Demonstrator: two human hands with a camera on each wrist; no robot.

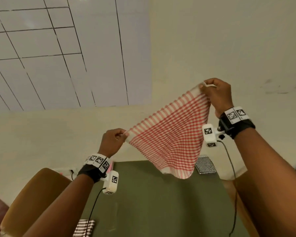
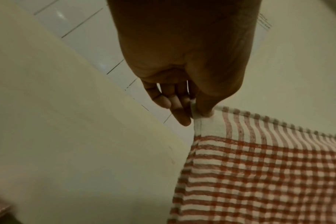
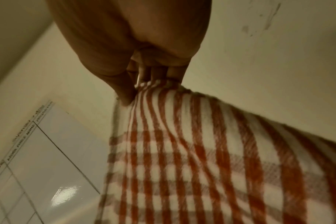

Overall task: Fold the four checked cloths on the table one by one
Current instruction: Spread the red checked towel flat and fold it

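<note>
A red-and-white checked cloth [image 1: 167, 134] hangs spread in the air above the green table [image 1: 152, 202]. My left hand [image 1: 117, 136] pinches its lower left corner between thumb and fingers, and my right hand [image 1: 210, 88] pinches the opposite upper corner, held higher. The left wrist view shows the thumb and fingers of my left hand [image 2: 194, 112] clamped on the white border of the cloth [image 2: 259, 166]. In the right wrist view my right hand [image 3: 140, 89] grips the bunched cloth [image 3: 182, 151]. A black-and-white checked cloth [image 1: 205, 165] lies folded at the table's far right. A brownish striped cloth [image 1: 84, 229] lies at the near left edge.
A brown chair back [image 1: 32, 199] stands left of the table. A cream wall [image 1: 229, 48] with a white gridded board [image 1: 58, 48] is behind. Cables [image 1: 232, 168] hang from both wrist cameras. A power strip [image 1: 67, 171] sits by the wall.
</note>
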